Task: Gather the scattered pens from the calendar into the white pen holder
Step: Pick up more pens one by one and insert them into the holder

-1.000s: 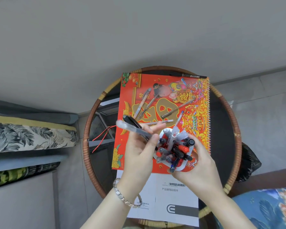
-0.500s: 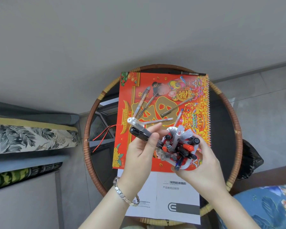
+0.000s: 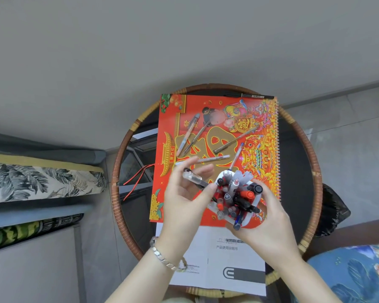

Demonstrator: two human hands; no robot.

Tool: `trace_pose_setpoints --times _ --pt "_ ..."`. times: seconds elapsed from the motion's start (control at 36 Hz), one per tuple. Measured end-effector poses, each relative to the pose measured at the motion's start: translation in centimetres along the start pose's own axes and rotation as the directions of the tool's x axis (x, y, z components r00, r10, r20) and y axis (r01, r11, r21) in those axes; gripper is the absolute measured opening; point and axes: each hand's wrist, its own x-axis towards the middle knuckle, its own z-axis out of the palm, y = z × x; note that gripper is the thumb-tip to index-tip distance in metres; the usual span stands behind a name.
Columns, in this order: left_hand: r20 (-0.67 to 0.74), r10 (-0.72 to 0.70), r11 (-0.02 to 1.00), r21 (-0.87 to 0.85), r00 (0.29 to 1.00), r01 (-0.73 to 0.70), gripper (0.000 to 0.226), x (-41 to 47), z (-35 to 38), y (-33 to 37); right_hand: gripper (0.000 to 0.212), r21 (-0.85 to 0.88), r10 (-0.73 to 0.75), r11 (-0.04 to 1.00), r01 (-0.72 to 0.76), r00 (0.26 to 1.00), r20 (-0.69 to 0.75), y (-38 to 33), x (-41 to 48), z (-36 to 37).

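White pen holder (image 3: 247, 220), crammed with capped pens, gripped in right hand (image 3: 269, 224) over calendar's (image 3: 265, 136) near edge; left hand (image 3: 184, 202) pinches clear-capped pen (image 3: 194, 178) at its rim; loose pens (image 3: 202, 159) mid-calendar.

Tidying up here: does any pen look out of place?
Yes. One black pen lies off the calendar, along its far edge on the table, apart from the loose pens scattered on the calendar.

Even, soft daylight; faint shadows; wide-angle bending at edges; slight blur, perhaps motion.
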Motion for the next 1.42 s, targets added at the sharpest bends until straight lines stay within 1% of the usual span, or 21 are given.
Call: trace_pose_setpoints --times 0.08,0.14,0.22,0.28,0.39,0.53,0.56,0.61,0.67,0.72,0.78,0.81,0.89,1.0,1.08,1.17,1.22,1.28,1.33,1.36,1.42 --pt "0.038 0.234 0.963 0.13 0.972 -0.237 0.06 0.0 -0.8 0.7 0.092 0.011 -0.002 1.0 0.002 1.0 0.008 -0.1 0.0 -0.2" --pt "0.111 0.358 0.896 0.241 0.927 -0.374 0.052 0.1 -1.4 0.9 0.092 0.018 0.0 1.0 0.0 1.0 0.008 -0.1 0.1 -0.3" --pt "0.221 0.461 0.765 0.393 0.86 -0.511 0.037 0.6 -2.3 0.7 0.089 0.014 0.008 1.0 -0.008 1.0 -0.002 -0.2 0.2 -0.4" --pt "0.227 0.49 0.726 0.427 0.841 -0.539 0.036 0.7 -2.5 0.3 0.089 -0.004 0.003 1.0 -0.003 1.0 -0.018 -0.3 0.2 -0.4" --pt "0.198 0.501 0.718 0.448 0.843 -0.532 0.04 0.5 -2.2 0.0 0.091 -0.016 0.011 1.0 -0.011 1.0 -0.022 -0.5 0.2 -0.5" --pt "0.333 0.566 0.59 0.475 0.754 -0.653 0.035 -0.1 -1.2 -0.3 0.094 -0.074 -0.011 0.997 0.009 1.0 -0.024 -0.4 0.7 -0.4" --pt "0.341 0.565 0.596 0.46 0.751 -0.658 0.036 -0.2 -1.0 -0.4 0.095 -0.075 -0.013 0.997 0.011 1.0 -0.02 -0.5 0.8 -0.4" --pt "0.292 0.538 0.666 0.428 0.791 -0.611 0.032 -0.3 -0.7 -0.3 0.094 -0.074 -0.018 0.997 0.017 1.0 -0.017 -0.5 0.9 -0.3" --pt "0.148 0.46 0.795 0.37 0.875 -0.48 0.025 -0.1 -0.6 0.1 0.091 -0.054 -0.019 0.998 0.017 0.999 -0.034 -0.3 1.0 -0.4" --pt "0.007 0.294 0.939 0.186 0.956 -0.291 0.025 0.0 -0.4 0.4 0.083 0.004 0.008 1.0 -0.008 0.999 -0.053 0.0 1.2 -0.3" --pt "-0.031 0.195 0.98 0.052 0.98 -0.193 0.03 0.2 -0.4 0.5 0.085 0.032 0.04 0.999 -0.038 0.997 -0.073 0.4 1.4 -0.3" --pt "-0.018 0.207 0.976 0.079 0.978 -0.205 0.032 0.3 -0.5 0.4 0.089 0.035 0.047 0.998 -0.044 0.996 -0.075 0.5 1.5 -0.3" --pt "0.081 0.287 0.913 0.279 0.955 -0.298 0.037 0.5 -0.8 0.3 0.091 0.016 0.037 0.999 -0.036 0.996 -0.075 0.4 1.6 -0.5" --pt "0.258 0.486 0.661 0.517 0.835 -0.544 0.04 0.9 -0.7 0.1 0.089 -0.053 -0.016 0.999 0.014 0.999 -0.037 0.2 1.2 -0.7" --pt "0.283 0.545 0.574 0.561 0.789 -0.597 0.038 1.5 -0.4 0.0 0.092 -0.093 -0.023 0.995 0.022 1.0 -0.011 0.0 1.0 -0.5" --pt "0.278 0.53 0.591 0.556 0.801 -0.584 0.035 2.0 -0.3 0.2 0.092 -0.092 0.004 0.996 -0.007 0.999 -0.034 0.1 1.0 -0.4" --pt "0.239 0.46 0.689 0.512 0.855 -0.513 0.035 2.1 -0.2 0.5 0.094 -0.102 0.007 0.995 -0.013 0.998 -0.056 0.3 1.0 -0.4" --pt "0.172 0.333 0.83 0.412 0.927 -0.375 0.036 2.1 0.1 0.7 0.095 -0.109 0.002 0.994 -0.009 0.998 -0.063 0.5 0.9 -0.4" --pt "0.184 0.264 0.894 0.323 0.947 -0.312 0.036 1.7 0.2 0.9 0.095 -0.097 -0.001 0.995 -0.005 0.998 -0.058 0.5 0.9 -0.6" --pt "0.219 0.292 0.878 0.324 0.931 -0.352 0.034 1.4 0.2 1.0 0.094 -0.087 -0.005 0.996 0.0 0.999 -0.054 0.4 0.8 -0.6" --pt "0.335 0.423 0.753 0.387 0.842 -0.533 0.032 0.9 0.3 1.3 0.091 -0.072 -0.031 0.997 0.027 0.998 -0.052 0.2 0.7 -0.7"
